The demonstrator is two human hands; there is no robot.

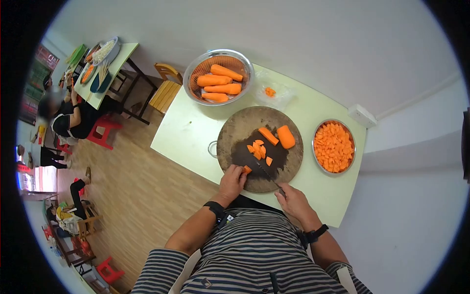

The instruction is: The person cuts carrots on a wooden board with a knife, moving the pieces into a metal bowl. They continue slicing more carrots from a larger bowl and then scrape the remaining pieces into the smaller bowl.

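Note:
My left hand (232, 182) is closed on a small carrot piece (246, 169) at the lower left of the round cutting board (232, 128). In my right hand (295, 201), at the board's lower edge, is the handle of a knife (267, 173); its dark blade points up and left across the board. Several cut carrot chunks (256, 149) lie around the board's middle, with one wedge (269, 160) just above the blade. Farther up the board rest a long carrot strip (268, 136) and a thick carrot piece (286, 137).
A metal colander (191, 86) of whole carrots stands at the table's back left, beside a plastic bag (279, 94). A bowl of diced carrots (334, 147) is on the right. Other people sit at tables on the far left, near a red stool (104, 131).

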